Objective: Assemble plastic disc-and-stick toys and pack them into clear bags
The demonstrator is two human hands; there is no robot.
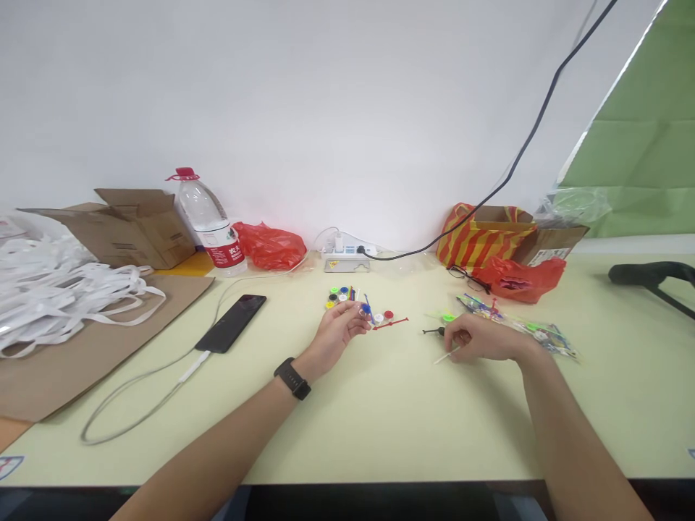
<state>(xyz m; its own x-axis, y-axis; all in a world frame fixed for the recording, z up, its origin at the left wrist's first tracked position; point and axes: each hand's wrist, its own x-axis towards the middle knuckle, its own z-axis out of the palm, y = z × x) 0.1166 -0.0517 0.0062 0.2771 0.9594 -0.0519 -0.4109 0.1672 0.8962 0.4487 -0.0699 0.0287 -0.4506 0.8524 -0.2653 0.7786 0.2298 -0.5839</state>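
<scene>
My left hand (341, 329) pinches a small blue plastic disc (365, 310) between thumb and fingers. A thin blue stick (370, 305) shows right beside the disc; whether they are joined I cannot tell. Just right of those fingertips lie a red stick (392, 323), a white disc (378, 318) and a red disc (389, 315). Low over the table, my right hand (478, 338) has its fingers curled together. A black stick-shaped piece (433, 331) and a white stick (446, 357) show at its fingertips. What those fingers grip is partly hidden.
Behind my left hand lie several coloured discs (333, 297). Clear packets of colourful parts (548, 339) lie beyond my right hand. A phone (232, 323) on a cable, a water bottle (214, 224), white straps (70, 289), a power strip (346, 253) and red bags (271, 246) surround the area.
</scene>
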